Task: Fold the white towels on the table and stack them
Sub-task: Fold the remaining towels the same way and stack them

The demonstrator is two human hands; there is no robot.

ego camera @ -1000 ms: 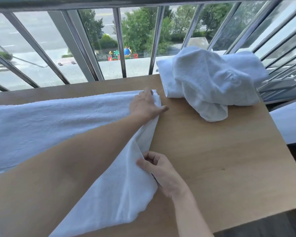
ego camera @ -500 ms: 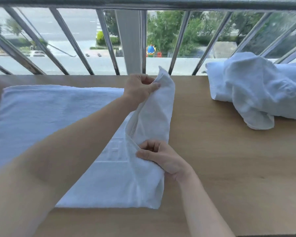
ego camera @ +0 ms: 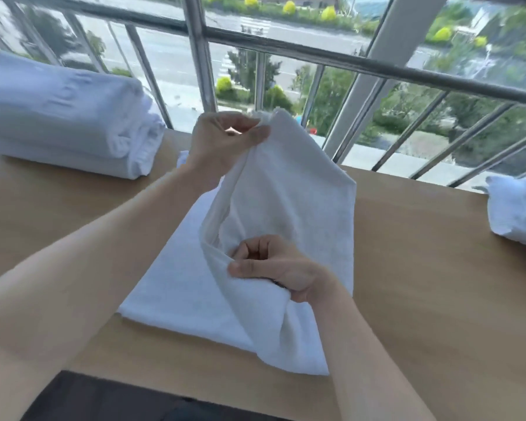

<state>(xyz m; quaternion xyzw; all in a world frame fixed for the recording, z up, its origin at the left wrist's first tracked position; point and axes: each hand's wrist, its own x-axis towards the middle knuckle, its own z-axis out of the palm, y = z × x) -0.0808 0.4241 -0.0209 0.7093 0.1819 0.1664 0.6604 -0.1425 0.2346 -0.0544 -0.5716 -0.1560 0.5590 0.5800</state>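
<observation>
Towel (ego camera: 286, 208), white, frame centre on the table (ego camera: 422, 268), half lifted: your left hand (ego camera: 225, 138) pinches its raised far corner, your right hand (ego camera: 274, 265) pinches the near edge; judged light, limp, non-slip, so take hold at corners and hems.

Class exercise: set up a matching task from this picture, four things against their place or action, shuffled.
1 folded towels
2 crumpled towel
3 left hand
4 right hand

a pinches the middle towel at its raised corner
b far left of the table
c right end of the table
d grips the middle towel low down

Pairs: 1-b, 2-c, 3-a, 4-d
</observation>
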